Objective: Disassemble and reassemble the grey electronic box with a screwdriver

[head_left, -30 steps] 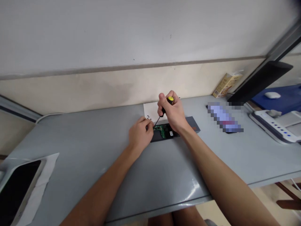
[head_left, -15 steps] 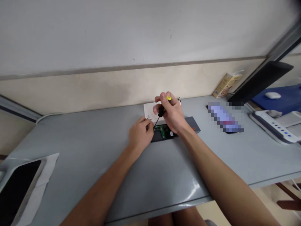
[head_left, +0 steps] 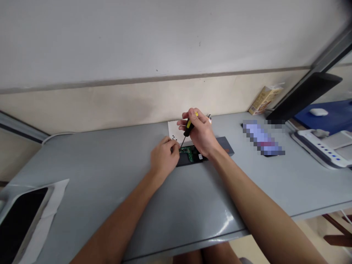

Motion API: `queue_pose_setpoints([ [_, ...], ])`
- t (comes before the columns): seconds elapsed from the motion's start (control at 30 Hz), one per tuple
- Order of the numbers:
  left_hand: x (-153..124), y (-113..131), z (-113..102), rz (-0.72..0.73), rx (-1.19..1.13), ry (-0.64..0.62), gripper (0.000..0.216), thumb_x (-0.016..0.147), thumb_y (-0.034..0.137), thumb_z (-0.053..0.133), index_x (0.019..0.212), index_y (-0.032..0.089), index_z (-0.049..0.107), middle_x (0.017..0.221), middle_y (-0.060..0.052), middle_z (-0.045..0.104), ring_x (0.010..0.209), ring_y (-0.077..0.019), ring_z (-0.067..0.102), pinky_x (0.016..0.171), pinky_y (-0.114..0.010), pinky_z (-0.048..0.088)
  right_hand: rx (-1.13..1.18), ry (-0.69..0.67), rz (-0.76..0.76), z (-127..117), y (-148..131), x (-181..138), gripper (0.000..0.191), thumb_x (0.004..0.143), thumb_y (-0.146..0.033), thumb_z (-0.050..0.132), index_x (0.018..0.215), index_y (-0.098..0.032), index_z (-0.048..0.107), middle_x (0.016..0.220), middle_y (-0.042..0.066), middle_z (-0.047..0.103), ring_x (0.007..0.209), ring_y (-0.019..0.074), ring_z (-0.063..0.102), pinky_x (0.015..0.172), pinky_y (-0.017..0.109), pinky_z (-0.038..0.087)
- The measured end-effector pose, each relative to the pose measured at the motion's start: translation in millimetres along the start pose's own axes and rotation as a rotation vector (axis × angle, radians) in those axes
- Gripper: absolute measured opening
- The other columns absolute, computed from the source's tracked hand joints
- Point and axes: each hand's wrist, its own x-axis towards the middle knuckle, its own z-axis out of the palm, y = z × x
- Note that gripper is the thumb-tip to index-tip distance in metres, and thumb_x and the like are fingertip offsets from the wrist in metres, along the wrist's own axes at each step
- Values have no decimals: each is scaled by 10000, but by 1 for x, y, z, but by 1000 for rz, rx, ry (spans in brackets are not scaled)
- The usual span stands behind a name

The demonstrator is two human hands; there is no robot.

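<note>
Head view down onto a grey table point(head_left: 110, 172) set against a pale wall. Shows the right hand point(head_left: 202, 135) clamped around the black-and-yellow handle of a small screwdriver point(head_left: 188, 127), fingers wrapped close and thumb on the near side. Holds the tool tilted, handle up and to the right, thin shaft slanting down and left to the left end of a green circuit board point(head_left: 188, 152). Places that board inside a slim dark casing point(head_left: 224, 145), open on top and lying flat near the table's middle, just beyond the wrists. Shows the left hand point(head_left: 163, 157) with fingers bunched together, pinching the casing's left end right beside the screwdriver tip. Includes a white sheet point(head_left: 172, 129) directly behind the casing, carrying a few small dark specks too tiny to identify. Adds, well apart at far right, a tan carton point(head_left: 264, 98) against the wall, a dark slanted panel point(head_left: 302, 93), and a white power strip point(head_left: 320, 147). Ends at lower left with a dark-screened tablet point(head_left: 19, 216) resting on a white cloth point(head_left: 52, 209).
</note>
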Motion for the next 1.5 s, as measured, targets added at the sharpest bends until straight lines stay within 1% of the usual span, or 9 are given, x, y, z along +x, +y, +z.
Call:
queue_pose_setpoints([
  [0.23,0,0,1,3,-11,8,301,934,148,483,809,233,743,922,-16,704,800,-159,620,697,-289,403,-100,103,-66,2,2,0,568,781,-734,688,765,-256,381,601,-79,399,482,83,378,464,255,329],
  [0.37,0,0,0,-4,0,10,297,934,155,485,808,234,742,919,-14,699,761,-153,605,673,-290,389,-18,44,-29,3,-1,1,513,836,-769,592,855,-259,542,674,-35,475,555,112,476,512,276,395],
  [0.5,0,0,1,6,4,11,297,934,147,480,802,229,733,916,-15,694,752,-152,598,677,-295,389,29,2,-1,-1,0,2,441,821,-687,682,882,-260,592,748,-13,546,670,132,581,563,280,443],
  [0.6,0,-1,1,17,0,9,295,932,141,482,792,226,728,920,-17,696,777,-158,606,697,-294,398,30,16,10,-2,3,1,470,777,-628,767,823,-255,485,748,-31,557,641,117,592,545,267,442],
  [0.8,0,0,1,2,-4,1,296,937,153,487,808,233,741,923,-17,697,771,-156,607,694,-293,404,-63,111,-70,2,4,0,576,781,-683,732,793,-266,334,580,-104,333,455,75,332,430,239,330],
  [0.97,0,0,0,6,-22,8,301,932,144,490,809,232,750,929,-17,701,793,-155,620,704,-290,409,-1,45,-44,2,2,2,544,826,-803,565,850,-263,503,645,-46,431,531,108,448,493,267,393],
  [1.1,0,0,1,12,-17,18,305,934,141,484,818,232,751,925,-8,700,777,-150,614,697,-293,400,33,13,-29,-1,4,3,467,834,-710,650,840,-252,561,723,-16,514,653,126,557,566,268,447],
  [1.23,0,-2,2,14,-9,16,303,938,143,483,818,230,747,928,-9,699,771,-150,611,696,-297,397,59,-30,-10,-2,5,1,452,805,-613,750,818,-253,478,773,-33,571,631,107,596,562,256,448],
  [1.5,0,-2,1,-7,-13,0,302,939,159,480,798,233,736,925,-9,700,776,-152,611,678,-299,384,-64,110,-99,3,8,0,543,824,-687,682,757,-254,362,550,-98,346,442,69,310,419,229,280],
])
